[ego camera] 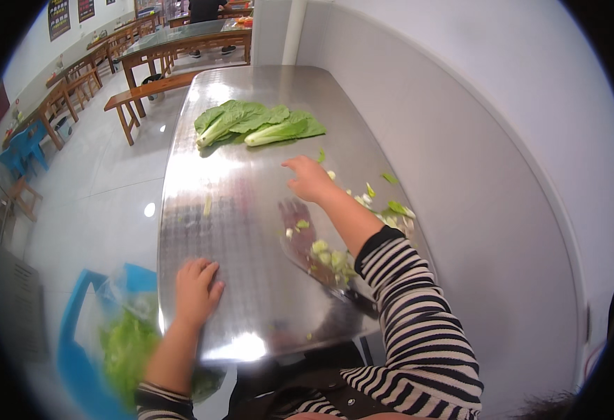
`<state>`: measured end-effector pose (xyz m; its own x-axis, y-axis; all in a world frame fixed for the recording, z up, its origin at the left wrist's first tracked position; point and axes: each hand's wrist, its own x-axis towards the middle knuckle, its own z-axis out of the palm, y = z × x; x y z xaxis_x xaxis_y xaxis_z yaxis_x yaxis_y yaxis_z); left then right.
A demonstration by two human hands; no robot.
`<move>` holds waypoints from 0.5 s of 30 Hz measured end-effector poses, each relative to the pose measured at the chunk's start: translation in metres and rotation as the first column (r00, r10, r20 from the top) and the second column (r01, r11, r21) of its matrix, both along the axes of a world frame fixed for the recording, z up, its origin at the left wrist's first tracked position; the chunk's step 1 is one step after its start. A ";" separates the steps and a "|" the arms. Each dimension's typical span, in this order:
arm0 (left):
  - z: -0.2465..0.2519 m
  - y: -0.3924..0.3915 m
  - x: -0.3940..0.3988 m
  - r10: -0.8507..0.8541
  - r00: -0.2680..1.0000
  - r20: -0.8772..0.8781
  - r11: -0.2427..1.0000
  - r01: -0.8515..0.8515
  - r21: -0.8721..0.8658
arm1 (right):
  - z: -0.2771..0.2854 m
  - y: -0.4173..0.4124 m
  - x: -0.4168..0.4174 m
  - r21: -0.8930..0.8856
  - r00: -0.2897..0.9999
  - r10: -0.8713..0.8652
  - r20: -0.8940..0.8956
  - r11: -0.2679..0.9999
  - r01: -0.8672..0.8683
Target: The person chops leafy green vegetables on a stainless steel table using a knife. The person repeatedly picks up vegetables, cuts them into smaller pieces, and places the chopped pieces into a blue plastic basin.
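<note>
Two heads of leafy green lettuce [257, 125] lie side by side towards the far end of a stainless steel table [244, 220]. Just nearer than them, my right hand [309, 178] is held over the tabletop with fingers apart and nothing in it. My left hand [197, 290] rests at the table's left edge, empty, its fingers slightly spread. A knife [317, 265] with a dark handle lies to the right, partly covered by cut pale green pieces [330, 256]. More trimmings [399, 215] are scattered along the right edge, partly behind my right forearm.
A wall panel [475, 210] runs close along the table's right side. At lower left, a blue plastic chair [75, 336] holds a clear bag of leafy greens [128, 346]. Beyond the table stand a wooden bench [154, 88] and glass-topped tables [180, 37], with a person [205, 10] behind.
</note>
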<state>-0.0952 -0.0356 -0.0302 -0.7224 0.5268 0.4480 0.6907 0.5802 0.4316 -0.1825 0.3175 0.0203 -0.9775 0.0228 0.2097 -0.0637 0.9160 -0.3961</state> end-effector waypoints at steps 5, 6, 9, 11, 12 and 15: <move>0.004 0.006 -0.002 0.059 0.998 0.037 0.997 -0.057 -0.061 | -0.021 -0.012 -0.107 0.401 0.995 -0.082 -0.056 0.911 0.098; 0.004 0.005 -0.004 0.068 0.996 0.059 0.995 -0.063 -0.075 | -0.027 -0.013 -0.129 0.433 0.997 -0.078 -0.029 0.898 0.083; 0.005 0.004 -0.004 0.085 0.990 0.111 0.993 -0.076 -0.088 | -0.031 -0.017 -0.177 0.375 0.984 -0.148 0.097 0.921 0.102; 0.006 0.005 -0.007 0.083 0.987 0.139 0.993 -0.071 -0.090 | -0.024 -0.022 -0.193 0.465 0.974 -0.180 0.139 0.880 0.096; 0.007 0.005 -0.008 0.084 0.985 0.150 0.993 -0.071 -0.091 | -0.018 -0.027 -0.195 0.481 0.977 -0.165 0.132 0.873 0.082; 0.005 0.006 -0.010 0.098 0.979 0.178 0.993 -0.083 -0.090 | 0.006 -0.061 -0.209 0.447 0.995 0.084 0.060 0.889 -0.102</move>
<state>-0.1055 -0.0299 -0.0253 -0.8340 0.4850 0.2632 0.5483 0.6749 0.4938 -0.3915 0.2569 0.0267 -0.9779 -0.1563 0.1390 -0.1505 0.9873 0.0515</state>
